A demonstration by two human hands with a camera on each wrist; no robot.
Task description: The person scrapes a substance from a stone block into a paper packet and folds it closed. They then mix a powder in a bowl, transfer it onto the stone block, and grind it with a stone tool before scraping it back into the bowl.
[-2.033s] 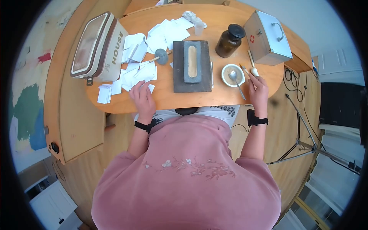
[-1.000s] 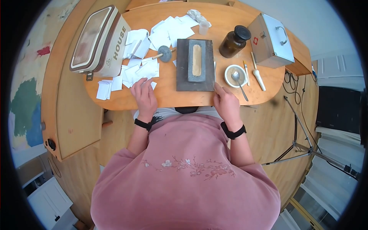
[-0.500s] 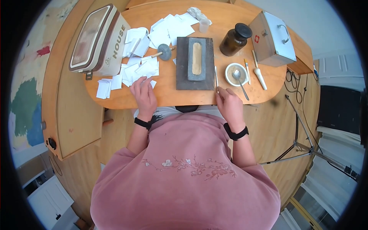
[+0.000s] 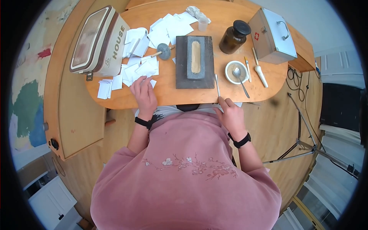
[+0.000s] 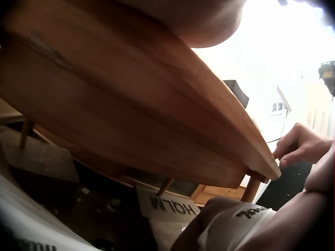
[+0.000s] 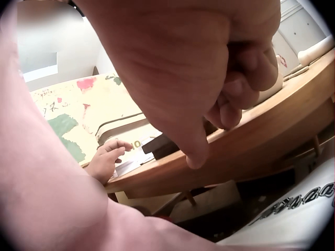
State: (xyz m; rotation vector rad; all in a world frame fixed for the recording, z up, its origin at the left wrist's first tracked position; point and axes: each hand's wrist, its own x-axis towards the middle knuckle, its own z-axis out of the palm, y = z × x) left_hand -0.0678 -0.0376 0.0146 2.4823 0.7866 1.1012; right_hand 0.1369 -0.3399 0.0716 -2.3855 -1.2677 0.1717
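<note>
In the head view, the right hand [image 4: 232,114] is at the near edge of the desk [image 4: 165,94], its index finger touching the near end of a slim metal tool [image 4: 217,85]. The tool lies lengthwise between the dark board [image 4: 180,81] and the white bowl [image 4: 229,79], touching neither. The thumb stands off from the index finger, so this looks like touching or straightening the tool rather than gripping it. The left hand [image 4: 144,97] rests beside the loose papers [image 4: 146,69], fingers relaxed, holding nothing that shows.

In the left wrist view, the underside of the desk fills most of the frame; the right hand appears beyond its far corner, but the tool cannot be made out.

In the right wrist view, the thumb points down, apart from the bent fingers [image 6: 230,112], and no tool shows between them. The left hand sits across at the desk's edge.

The step seems to be handling the tool; picking it up would call for bringing the thumb against the index finger.
</note>
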